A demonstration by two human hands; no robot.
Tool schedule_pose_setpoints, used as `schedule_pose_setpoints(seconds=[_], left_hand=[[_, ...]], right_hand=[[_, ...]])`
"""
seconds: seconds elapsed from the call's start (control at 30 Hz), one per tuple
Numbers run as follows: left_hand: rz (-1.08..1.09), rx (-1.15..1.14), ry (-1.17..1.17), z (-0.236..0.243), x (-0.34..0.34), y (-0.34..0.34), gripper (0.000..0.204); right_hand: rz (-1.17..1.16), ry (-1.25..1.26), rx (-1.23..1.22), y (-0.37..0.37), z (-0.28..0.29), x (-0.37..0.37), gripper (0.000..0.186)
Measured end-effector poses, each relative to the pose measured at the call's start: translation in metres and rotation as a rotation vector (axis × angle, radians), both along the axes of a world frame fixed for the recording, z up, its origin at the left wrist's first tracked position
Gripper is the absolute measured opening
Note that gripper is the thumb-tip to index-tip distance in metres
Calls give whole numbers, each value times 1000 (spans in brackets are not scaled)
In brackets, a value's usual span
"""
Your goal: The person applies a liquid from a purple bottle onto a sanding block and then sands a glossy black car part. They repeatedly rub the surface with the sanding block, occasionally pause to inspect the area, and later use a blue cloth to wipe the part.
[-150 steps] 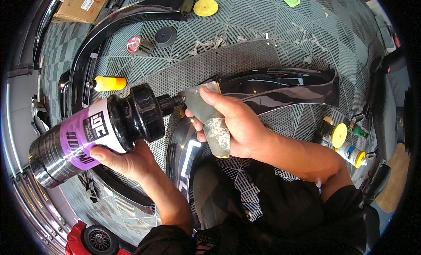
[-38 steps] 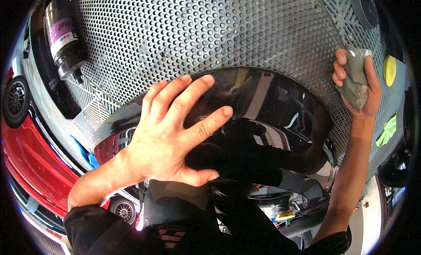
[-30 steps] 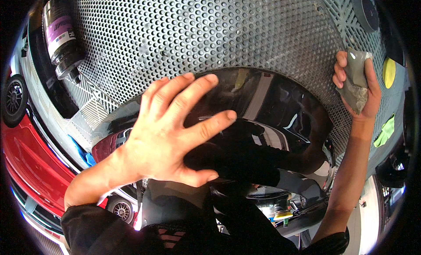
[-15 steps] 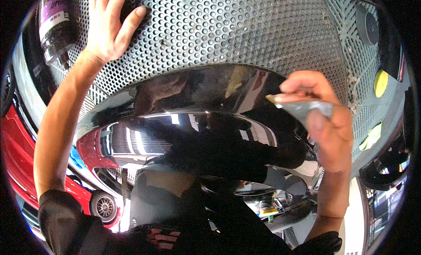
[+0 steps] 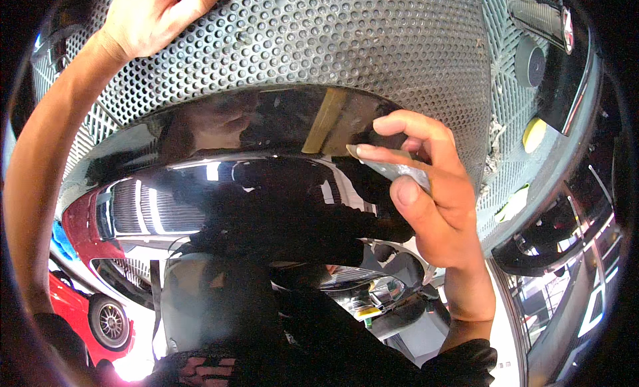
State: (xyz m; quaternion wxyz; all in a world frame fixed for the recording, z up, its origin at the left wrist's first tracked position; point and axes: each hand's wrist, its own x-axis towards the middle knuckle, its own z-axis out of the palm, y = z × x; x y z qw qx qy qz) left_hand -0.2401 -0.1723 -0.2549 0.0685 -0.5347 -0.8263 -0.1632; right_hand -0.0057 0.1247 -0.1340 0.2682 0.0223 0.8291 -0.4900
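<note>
A: ok so how far along is this looking? go from up close

B: Nearest, the black panel (image 5: pixel 266 174) is lying right in front of the person, curving left to right and throwing back loads of reflections. The right hand (image 5: pixel 442 194) is hanging around its right part, pinching the grey pad (image 5: pixel 399 169) narrowly between thumb and fingers. So imo the getting-ready bit is looking done. I'm not able to tell if the pad is touching, and all that gloss is hiding how much surface is done or left.

A: and farther out?

B: A yellow disc (image 5: pixel 534 135) is lying on the right, with a black disc (image 5: pixel 530 62) sitting beyond it. Far left, the left hand (image 5: pixel 150 17) is reaching over the mat (image 5: pixel 319 47), thumb sticking out wide. Its fingers are running out of view, so can't tell if it's holding anything.

A: anything different from a second ago?

B: yep, the right hand is now bringing the pad in over the panel instead of holding it out past the right end. The left is reaching far left rather than spreading over the panel. Also a can (image 5: pixel 538 15) is now showing far right.
</note>
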Motion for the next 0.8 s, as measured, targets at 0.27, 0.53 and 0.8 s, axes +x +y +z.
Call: schedule_pose_setpoints(seconds=[0.27,0.53,0.8], left_hand=[[15,-50,-7,6,4,4,64],[-67,118,67,-8,-4,-2,62],[-5,47,16,-9,-3,-6,62]], right_hand=[[40,90,122,-7,-1,7,41],[85,121,166,-12,0,8,40],[109,196,196,-13,0,9,35]])
